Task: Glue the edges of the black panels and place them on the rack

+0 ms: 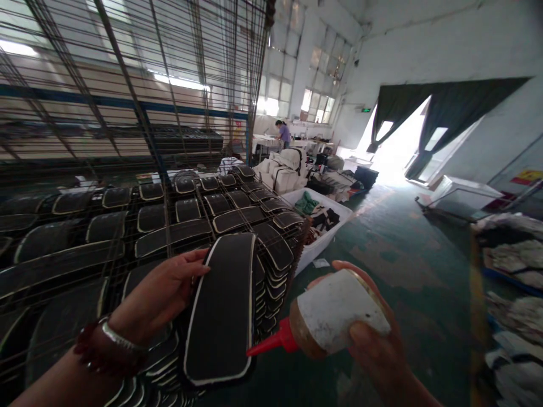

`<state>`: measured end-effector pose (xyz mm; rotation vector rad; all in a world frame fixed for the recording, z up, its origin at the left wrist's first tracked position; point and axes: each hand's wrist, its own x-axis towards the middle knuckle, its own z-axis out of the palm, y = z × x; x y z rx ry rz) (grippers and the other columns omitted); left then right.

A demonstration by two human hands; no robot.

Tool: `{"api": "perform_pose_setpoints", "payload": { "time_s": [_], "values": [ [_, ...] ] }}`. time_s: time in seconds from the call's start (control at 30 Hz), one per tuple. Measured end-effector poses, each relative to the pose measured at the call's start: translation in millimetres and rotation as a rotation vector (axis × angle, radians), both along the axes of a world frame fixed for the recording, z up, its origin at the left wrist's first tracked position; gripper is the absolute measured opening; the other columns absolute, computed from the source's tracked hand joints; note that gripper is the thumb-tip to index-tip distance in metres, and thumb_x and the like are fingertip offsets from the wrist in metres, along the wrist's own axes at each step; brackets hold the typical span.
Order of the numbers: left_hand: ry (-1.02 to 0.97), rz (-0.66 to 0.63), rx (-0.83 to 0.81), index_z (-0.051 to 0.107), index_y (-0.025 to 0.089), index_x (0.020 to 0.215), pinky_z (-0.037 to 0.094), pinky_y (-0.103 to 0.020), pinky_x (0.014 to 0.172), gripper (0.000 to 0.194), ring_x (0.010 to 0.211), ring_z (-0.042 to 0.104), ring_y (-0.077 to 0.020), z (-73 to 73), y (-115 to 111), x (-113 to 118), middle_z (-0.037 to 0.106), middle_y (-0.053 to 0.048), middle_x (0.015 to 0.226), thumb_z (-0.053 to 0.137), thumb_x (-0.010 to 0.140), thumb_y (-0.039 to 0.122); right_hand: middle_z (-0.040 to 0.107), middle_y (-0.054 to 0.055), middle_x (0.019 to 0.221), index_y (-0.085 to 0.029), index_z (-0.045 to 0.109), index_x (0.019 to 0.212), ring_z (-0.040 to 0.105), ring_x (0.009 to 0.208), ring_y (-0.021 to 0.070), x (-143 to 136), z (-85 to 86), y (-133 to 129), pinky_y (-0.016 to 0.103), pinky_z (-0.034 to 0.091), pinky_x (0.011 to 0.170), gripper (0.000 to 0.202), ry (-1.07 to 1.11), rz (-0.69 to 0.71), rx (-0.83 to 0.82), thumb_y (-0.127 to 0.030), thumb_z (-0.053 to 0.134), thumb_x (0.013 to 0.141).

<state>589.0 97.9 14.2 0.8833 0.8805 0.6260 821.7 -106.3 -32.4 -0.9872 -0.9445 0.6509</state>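
Observation:
My left hand (pixel 172 285) pinches the left edge of a black curved panel (pixel 223 305), its thumb and fingers closed on the rim. A pale line runs near the panel's border. My right hand (pixel 377 339) is wrapped round a squeeze bottle (pixel 339 314) with a white label and a red nozzle, tilted on its side. The red nozzle tip (pixel 250 353) touches or nearly touches the panel's lower right edge. Many similar black panels (pixel 237 217) with pale outlines lie in rows on wire racks behind and below.
A wire rack (pixel 169 73) stands raised at the upper left. To the right of the panels is a white bin (pixel 326 240) holding cloth pieces. Far back, a person (pixel 283 133) stands at a table. Stacked materials (pixel 515 265) line the right side beyond the green floor (pixel 394 243).

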Motion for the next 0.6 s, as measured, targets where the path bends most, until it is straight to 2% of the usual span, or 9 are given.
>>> {"api": "perform_pose_setpoints", "payload": {
  "time_s": [0.2, 0.33, 0.43, 0.6],
  "values": [
    [-0.098, 0.144, -0.017, 0.070, 0.010, 0.098, 0.063, -0.031, 0.056, 0.031, 0.062, 0.074, -0.0214, -8.5, 6, -8, 0.078, -0.012, 0.081, 0.050, 0.080, -0.006, 0.064, 0.013, 0.115, -0.026, 0.049, 0.139, 0.064, 0.093, 0.0309, 5, -8.7, 5, 0.039, 0.055, 0.073, 0.065, 0.022, -0.053, 0.049, -0.045, 0.075, 0.082],
    [-0.148, 0.341, -0.104, 0.067, 0.010, 0.083, 0.058, -0.020, 0.046, 0.027, 0.048, 0.068, -0.0139, -11.2, 6, -6, 0.073, -0.005, 0.064, 0.048, 0.083, -0.009, 0.066, 0.014, 0.112, -0.025, 0.051, 0.136, 0.065, 0.096, 0.0320, 4, -8.1, 14, 0.041, 0.057, 0.075, 0.056, 0.112, -0.106, 0.141, -0.040, 0.072, 0.086],
    [-0.163, 0.405, -0.137, 0.061, 0.010, 0.073, 0.054, -0.015, 0.042, 0.029, 0.042, 0.065, -0.0100, -10.5, 3, -1, 0.070, -0.002, 0.056, 0.045, 0.085, -0.010, 0.065, 0.015, 0.114, -0.024, 0.050, 0.135, 0.065, 0.098, 0.0324, 3, -8.3, 16, 0.041, 0.057, 0.077, 0.056, 0.142, -0.178, 0.206, -0.040, 0.073, 0.086],
    [-0.245, 0.476, -0.167, 0.061, 0.009, 0.079, 0.059, -0.018, 0.047, 0.026, 0.046, 0.067, -0.0118, -5.5, -5, 8, 0.070, -0.003, 0.057, 0.043, 0.089, -0.006, 0.062, 0.015, 0.123, -0.028, 0.042, 0.139, 0.059, 0.112, 0.0354, -3, -10.8, 11, 0.045, 0.054, 0.085, 0.068, 0.149, -0.185, 0.176, -0.042, 0.077, 0.083]
  ]
}}
